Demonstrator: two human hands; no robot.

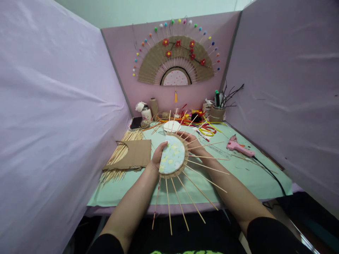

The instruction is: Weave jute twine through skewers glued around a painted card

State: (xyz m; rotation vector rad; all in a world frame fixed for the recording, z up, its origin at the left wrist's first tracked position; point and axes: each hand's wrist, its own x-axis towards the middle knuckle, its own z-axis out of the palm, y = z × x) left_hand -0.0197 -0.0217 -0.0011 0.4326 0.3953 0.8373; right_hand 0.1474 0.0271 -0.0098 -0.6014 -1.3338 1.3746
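Between my hands is a half-round fan frame [172, 155], its face covered in pale blue paper with yellow flowers. Woven twine [186, 155] edges its curved rim, and thin bamboo sticks [200, 167] radiate from it. My left hand [158, 155] is closed around the straight edge, thumb on the patterned face. At the far part of the rim, my right hand [190, 140] has its fingers against the twine and sticks; some fingertips are hidden behind the frame.
A cut cardboard piece [139, 151] lies on many loose sticks [109, 173] at left. A pink glue gun [239, 147] with a black cord rests at right. Behind are a white disc [172, 126], yellow scissors [206, 132] and coloured pipe cleaners. A decorated fan [176, 53] hangs on the back panel.
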